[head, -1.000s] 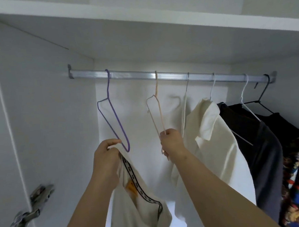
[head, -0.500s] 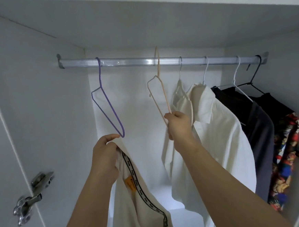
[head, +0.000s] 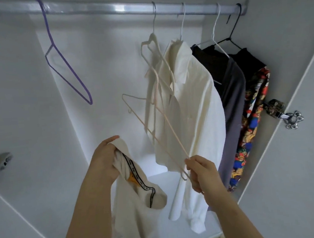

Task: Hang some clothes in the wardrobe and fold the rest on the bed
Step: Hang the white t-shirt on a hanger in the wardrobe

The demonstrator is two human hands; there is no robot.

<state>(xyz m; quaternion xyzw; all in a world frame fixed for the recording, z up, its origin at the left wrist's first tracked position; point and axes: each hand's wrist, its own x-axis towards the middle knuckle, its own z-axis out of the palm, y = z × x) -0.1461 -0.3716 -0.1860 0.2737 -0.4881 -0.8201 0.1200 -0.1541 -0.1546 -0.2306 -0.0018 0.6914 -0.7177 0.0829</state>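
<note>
While the cream T-shirt (head: pixel 133 205) hangs low in front of the open wardrobe, the left hand (head: pixel 105 160) has its fingers clenched around the collar. The right hand (head: pixel 201 171) pinches the lower end of a peach hanger (head: pixel 174 132), which is tilted and off the rail (head: pixel 106 9). On the rail hang a purple hanger (head: pixel 67 69), a cream shirt (head: pixel 198 100) and dark garments (head: pixel 230 86).

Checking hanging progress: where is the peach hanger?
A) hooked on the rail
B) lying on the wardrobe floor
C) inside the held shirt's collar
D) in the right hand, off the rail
D: the right hand pinches the peach hanger, its hook clear of the rail.
</note>
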